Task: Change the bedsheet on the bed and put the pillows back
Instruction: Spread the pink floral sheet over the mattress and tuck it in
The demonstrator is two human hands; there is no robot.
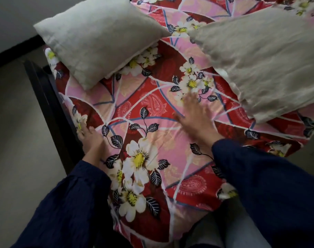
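A red and pink floral bedsheet (149, 111) covers the bed. Two pale grey pillows lie on it: one pillow (99, 38) at the upper left, a second pillow (270, 59) at the upper right. My right hand (195, 115) lies flat on the sheet between the pillows, fingers straight and blurred by motion. At the sheet's left edge by the bed frame, my left hand (91, 138) rests with its fingers pressing the fabric. Both arms wear dark blue sleeves.
The dark bed frame (49, 104) runs along the left side of the mattress. Pale floor (15, 140) lies to the left, with a dark skirting line and wall at the top left. My legs show at the bottom beside the bed.
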